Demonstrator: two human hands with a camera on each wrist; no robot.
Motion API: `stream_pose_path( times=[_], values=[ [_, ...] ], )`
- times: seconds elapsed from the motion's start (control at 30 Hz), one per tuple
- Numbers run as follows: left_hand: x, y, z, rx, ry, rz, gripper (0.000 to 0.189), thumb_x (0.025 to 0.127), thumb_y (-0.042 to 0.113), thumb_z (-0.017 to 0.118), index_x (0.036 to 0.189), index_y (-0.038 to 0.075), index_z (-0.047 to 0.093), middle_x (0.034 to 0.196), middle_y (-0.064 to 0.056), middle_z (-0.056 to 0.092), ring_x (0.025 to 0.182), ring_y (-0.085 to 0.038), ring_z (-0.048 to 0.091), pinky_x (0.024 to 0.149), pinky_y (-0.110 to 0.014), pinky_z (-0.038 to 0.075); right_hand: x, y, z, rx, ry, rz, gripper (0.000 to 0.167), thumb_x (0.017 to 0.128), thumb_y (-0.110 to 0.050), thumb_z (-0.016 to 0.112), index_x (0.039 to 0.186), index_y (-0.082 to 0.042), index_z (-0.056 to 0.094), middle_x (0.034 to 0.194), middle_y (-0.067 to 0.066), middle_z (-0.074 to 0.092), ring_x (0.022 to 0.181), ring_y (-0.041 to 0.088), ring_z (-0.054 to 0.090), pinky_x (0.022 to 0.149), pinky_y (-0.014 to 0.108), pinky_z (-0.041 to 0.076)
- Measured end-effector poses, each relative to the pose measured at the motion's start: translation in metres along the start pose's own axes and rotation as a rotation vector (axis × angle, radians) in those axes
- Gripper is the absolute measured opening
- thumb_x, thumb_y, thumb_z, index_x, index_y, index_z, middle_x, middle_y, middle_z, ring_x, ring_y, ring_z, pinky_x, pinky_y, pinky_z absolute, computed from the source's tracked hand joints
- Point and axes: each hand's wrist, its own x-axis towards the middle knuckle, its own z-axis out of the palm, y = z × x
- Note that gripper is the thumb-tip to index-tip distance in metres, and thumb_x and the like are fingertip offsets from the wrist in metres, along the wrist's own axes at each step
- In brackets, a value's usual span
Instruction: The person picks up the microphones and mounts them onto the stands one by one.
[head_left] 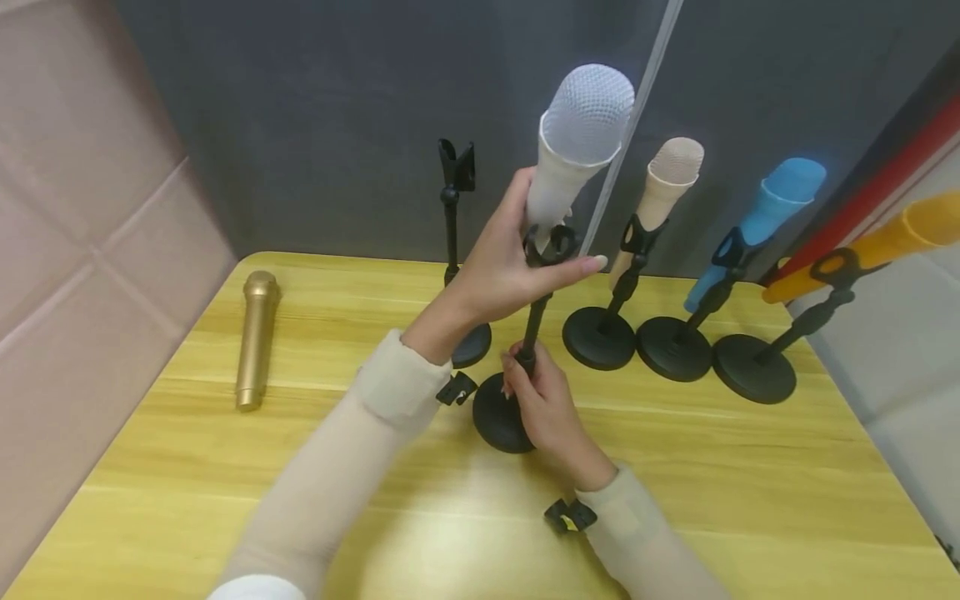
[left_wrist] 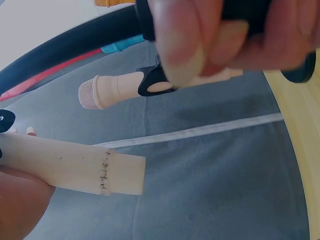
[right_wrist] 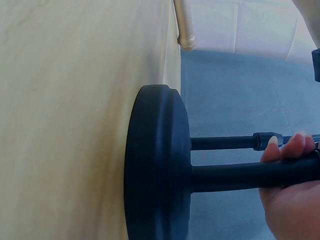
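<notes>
A white microphone (head_left: 573,142) with a mesh head stands tilted at the top of a black desk stand (head_left: 504,417). My left hand (head_left: 502,258) grips its body right at the stand's clip, thumb stretched across the front of the clip. In the left wrist view the lower end of the white microphone (left_wrist: 95,167) shows, with dark marks round its ring. Lower down, my right hand (head_left: 551,400) holds the stand's pole just above the round base. The right wrist view shows those fingers curled round the pole (right_wrist: 225,177), with the base (right_wrist: 157,165) on the table.
A gold microphone (head_left: 257,342) lies at the left of the wooden table (head_left: 187,467). Behind my left hand stands a stand with a bare clip (head_left: 457,167). To the right, beige (head_left: 660,187), blue (head_left: 776,200) and orange (head_left: 892,237) microphones sit in stands. A grey partition (head_left: 322,125) rises behind.
</notes>
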Motion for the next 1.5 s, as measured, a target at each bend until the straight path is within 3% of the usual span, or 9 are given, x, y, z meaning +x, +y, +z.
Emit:
stream_pose_path(
  times=[0.27,0.47,1.17,1.5],
  values=[
    [0.001,-0.004,0.002,-0.017,0.035,0.052,0.075,0.078,0.005,0.083,0.138,-0.003,0.039,0.113,-0.015,0.053,0.102,-0.018,0.051,0.09,-0.032,0.048,0.0,0.001,0.001,-0.008,-0.002,-0.016,0.012,0.107,-0.012,0.048,0.102,-0.002,0.052,0.072,0.016,0.055,0.065,0.026,0.056,0.062,0.037,0.051],
    [0.001,-0.004,0.002,0.016,0.042,0.064,0.074,0.078,0.007,0.084,0.138,-0.003,0.042,0.115,-0.017,0.056,0.101,-0.018,0.053,0.089,-0.031,0.049,0.0,0.003,0.001,-0.008,0.0,-0.026,0.012,0.107,-0.012,0.048,0.102,-0.002,0.052,0.071,0.015,0.054,0.065,0.025,0.055,0.062,0.037,0.051],
    [-0.002,-0.006,0.004,-0.011,0.105,0.109,0.061,0.075,0.005,0.086,0.126,-0.004,0.053,0.106,-0.016,0.062,0.097,-0.017,0.058,0.091,-0.028,0.05,0.0,0.005,0.002,0.018,-0.017,-0.065,0.01,0.107,-0.009,0.048,0.103,0.0,0.051,0.07,0.018,0.053,0.064,0.029,0.054,0.061,0.036,0.051],
    [-0.01,-0.003,0.009,-0.001,0.146,0.068,0.046,0.079,0.004,0.084,0.12,-0.005,0.064,0.115,-0.019,0.071,0.1,-0.018,0.067,0.092,-0.028,0.054,0.0,0.006,0.001,0.007,-0.024,-0.078,0.01,0.107,-0.008,0.046,0.103,0.001,0.05,0.071,0.018,0.052,0.063,0.026,0.054,0.063,0.035,0.052]
  ],
)
